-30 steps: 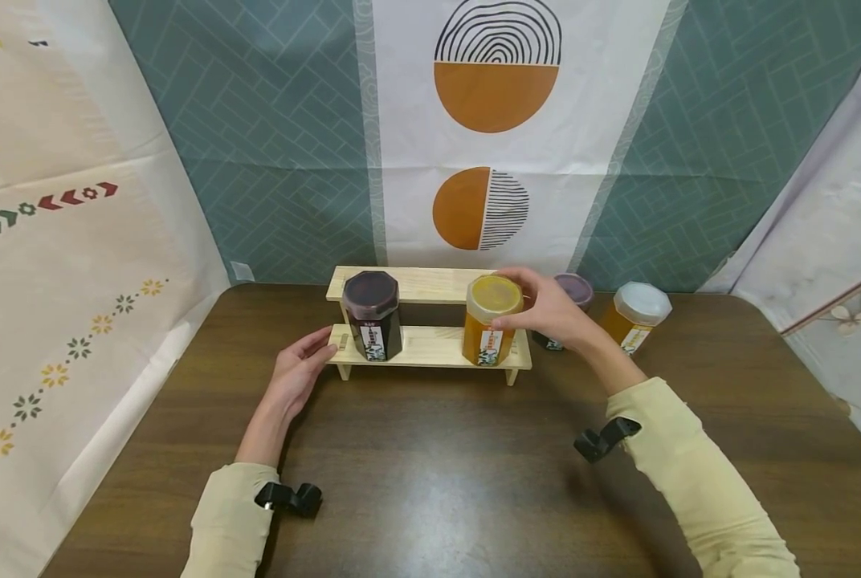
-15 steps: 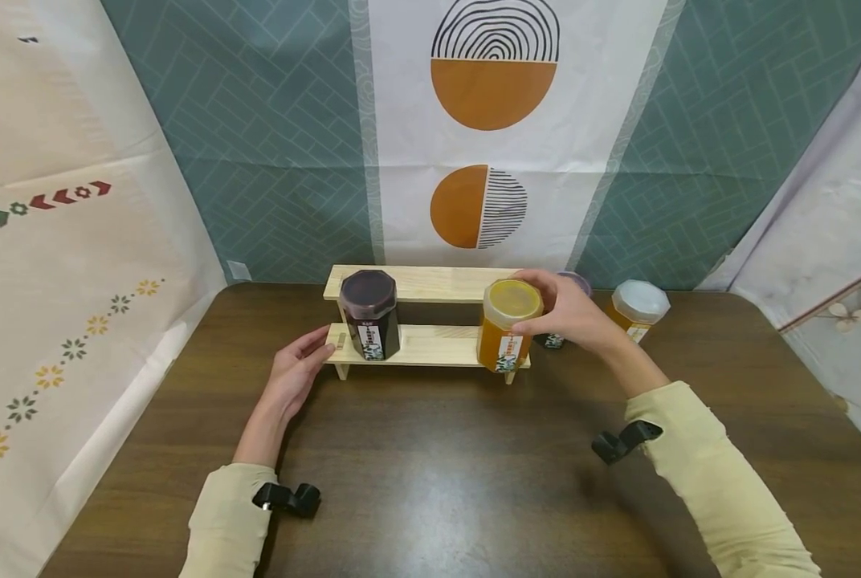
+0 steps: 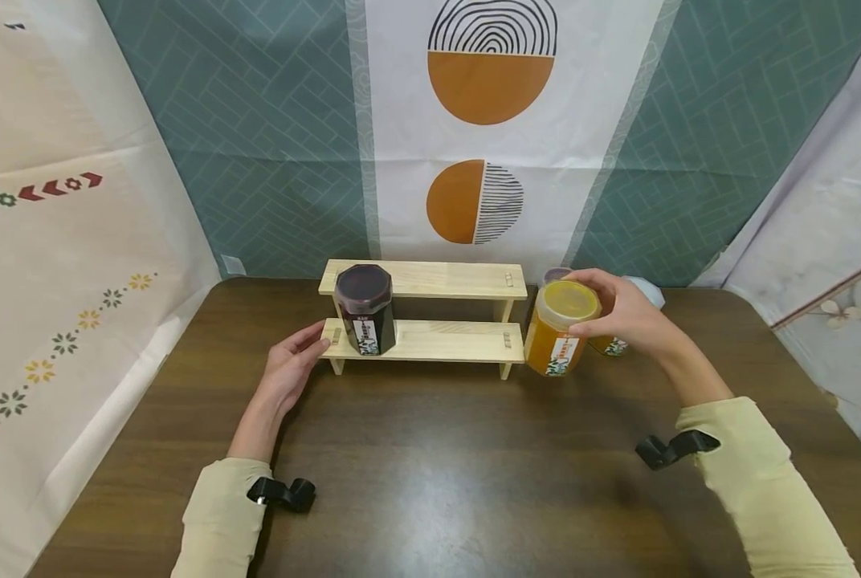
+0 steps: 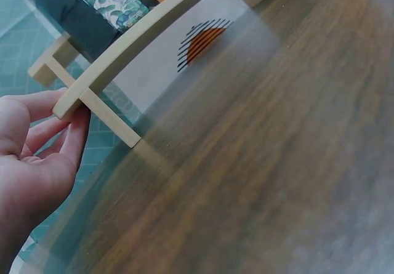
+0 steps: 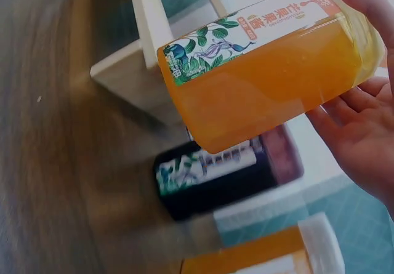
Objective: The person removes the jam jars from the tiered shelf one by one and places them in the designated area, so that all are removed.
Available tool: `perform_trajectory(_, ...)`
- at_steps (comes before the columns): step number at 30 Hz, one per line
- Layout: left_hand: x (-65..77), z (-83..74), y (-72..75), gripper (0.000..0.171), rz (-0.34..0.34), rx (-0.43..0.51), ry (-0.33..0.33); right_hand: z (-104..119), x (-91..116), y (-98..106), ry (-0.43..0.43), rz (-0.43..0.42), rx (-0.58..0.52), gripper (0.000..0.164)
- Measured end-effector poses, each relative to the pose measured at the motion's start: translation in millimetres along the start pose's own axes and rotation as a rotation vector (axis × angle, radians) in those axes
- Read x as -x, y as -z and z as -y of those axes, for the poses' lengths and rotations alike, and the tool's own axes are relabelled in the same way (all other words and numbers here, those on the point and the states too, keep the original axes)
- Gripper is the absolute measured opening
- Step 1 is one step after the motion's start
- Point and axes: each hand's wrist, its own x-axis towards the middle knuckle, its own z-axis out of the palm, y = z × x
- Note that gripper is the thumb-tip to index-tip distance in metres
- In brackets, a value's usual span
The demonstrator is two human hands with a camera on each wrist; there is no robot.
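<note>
My right hand grips an orange jam jar by its yellow lid, just off the right end of a two-tier wooden shelf. In the right wrist view this jar shows a label with leaves and a bird, and its base is clear of the table. My left hand pinches the left end of the lower tier, with thumb and fingers around the board's end in the left wrist view. A dark jam jar stands at the left of that tier.
Beyond my right hand stand a dark jar with a purple lid and an orange jar with a white lid, both partly hidden in the head view. Hanging cloths border the brown table.
My right hand has lifted the orange jam jar off the lower tier and carried it right, past the shelf's end. The left hand keeps its hold on the shelf.
</note>
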Motion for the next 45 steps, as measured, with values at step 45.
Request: perform_trajectory(45,-0.9,0.6,1.0,0.051,0.008,0.028,-0.003,36.7,-7.5,-25.9,-0.021,-0.077,0.174,0.054)
